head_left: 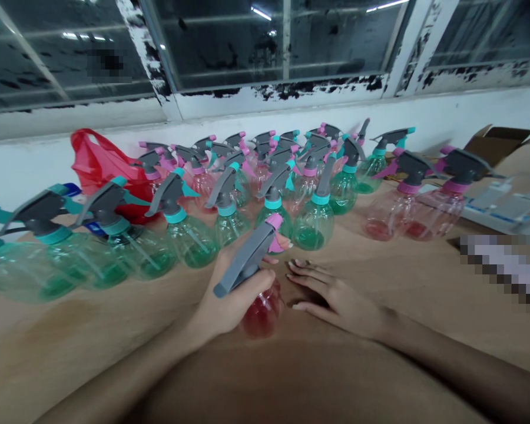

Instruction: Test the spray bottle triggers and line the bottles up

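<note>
My left hand point(229, 294) is wrapped round the neck of a pink spray bottle point(262, 315) with red liquid low in it. Its grey spray head, tipped with a pink nozzle, points away from me. To the right of that bottle, my right hand point(335, 294) lies on the wooden table point(401, 377), fingers spread and holding nothing. Just beyond my hands stands a green spray bottle point(313, 227) with a turquoise collar.
Several green bottles point(192, 241) line the left and middle, with mixed pink and green ones behind. Two pink bottles point(388, 215) stand right. A red plastic bag point(101, 165), an open cardboard box point(497, 144) and a clear tray point(490, 218) lie near the wall.
</note>
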Available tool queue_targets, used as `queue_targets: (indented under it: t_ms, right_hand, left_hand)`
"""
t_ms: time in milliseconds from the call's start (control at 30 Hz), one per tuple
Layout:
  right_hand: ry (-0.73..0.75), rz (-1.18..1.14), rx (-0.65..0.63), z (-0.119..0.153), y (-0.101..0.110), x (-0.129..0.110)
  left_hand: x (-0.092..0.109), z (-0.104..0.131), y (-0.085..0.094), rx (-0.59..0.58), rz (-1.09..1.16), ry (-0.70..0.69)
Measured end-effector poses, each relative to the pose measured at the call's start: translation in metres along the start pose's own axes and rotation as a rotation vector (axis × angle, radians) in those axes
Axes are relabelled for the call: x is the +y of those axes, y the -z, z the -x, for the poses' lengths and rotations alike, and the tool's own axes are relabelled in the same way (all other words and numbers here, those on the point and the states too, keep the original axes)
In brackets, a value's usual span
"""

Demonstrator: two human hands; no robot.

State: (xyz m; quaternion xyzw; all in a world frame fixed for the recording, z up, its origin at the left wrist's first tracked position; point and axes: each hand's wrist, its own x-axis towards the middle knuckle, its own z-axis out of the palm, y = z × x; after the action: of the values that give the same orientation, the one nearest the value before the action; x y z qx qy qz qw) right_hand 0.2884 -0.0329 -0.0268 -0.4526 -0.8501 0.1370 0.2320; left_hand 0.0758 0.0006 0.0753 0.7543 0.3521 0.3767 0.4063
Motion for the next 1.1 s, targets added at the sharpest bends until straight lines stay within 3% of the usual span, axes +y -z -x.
queue_targets:
  t_ms: [200, 600, 767, 1100]
  right_hand:
    - [0.022, -0.019, 0.028, 0.0004, -0.0007, 0.0014]
    - [0.023, -0.028, 0.035, 0.0004, 0.0007, -0.0004]
    - [0.021, -0.001, 0.014, 0.0002, 0.0006, 0.0001]
    - [0.033, -0.025, 0.024, -0.0002, 0.0007, 0.0006]
  left_hand:
    - [0.0020, 0.0010, -0.0016, 0.023, 0.028, -0.016]
    - [-0.0040, 0.0027, 0.0014, -0.031, -0.030, 0.084]
    - [-0.0025, 0.0035, 0.0001, -0.048, 0.034, 0.148]
    - [-0.0008, 0.0059, -0.0017, -0.017, 0.126, 0.135]
